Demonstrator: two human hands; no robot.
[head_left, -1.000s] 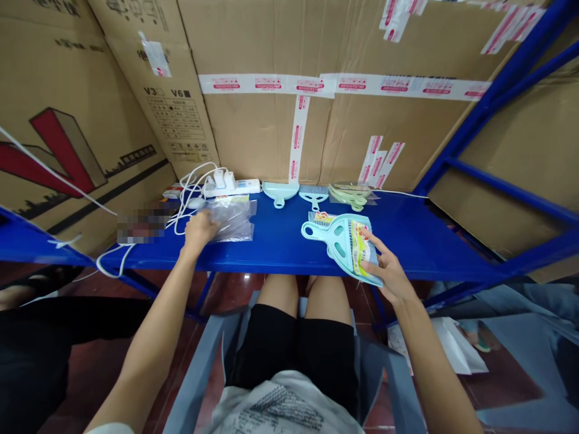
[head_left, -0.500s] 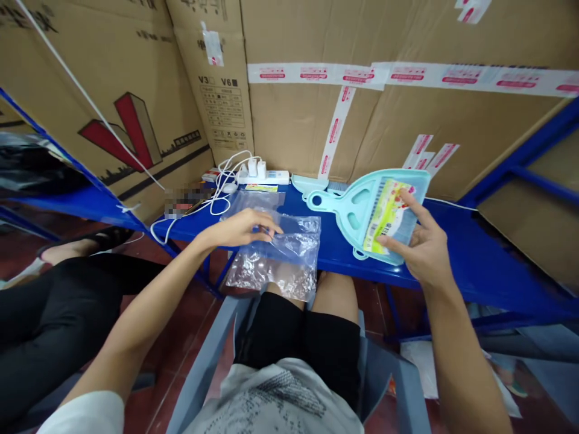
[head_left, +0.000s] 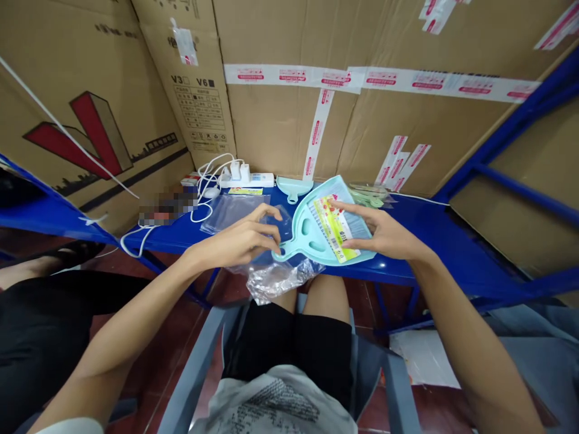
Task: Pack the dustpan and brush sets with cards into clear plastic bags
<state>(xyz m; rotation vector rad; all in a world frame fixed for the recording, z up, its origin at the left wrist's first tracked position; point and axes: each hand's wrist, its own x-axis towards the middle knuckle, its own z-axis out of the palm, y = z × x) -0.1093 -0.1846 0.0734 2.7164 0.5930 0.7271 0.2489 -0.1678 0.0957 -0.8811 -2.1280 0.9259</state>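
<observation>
Blue tabletop (head_left: 420, 241): right hand (head_left: 384, 232) grasps dustpan (head_left: 312, 235), likely light, stiff, best held at its three o'clock; left hand (head_left: 253, 238), grip unclear.

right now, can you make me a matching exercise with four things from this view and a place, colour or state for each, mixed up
1. power strip
2. table
3. crumpled clear bag
4. right hand

A. at the turquoise dustpan's yellow label
B. blue
C. plugs in it
D. past the front edge

Pairs: 1-C, 2-B, 3-D, 4-A
</observation>
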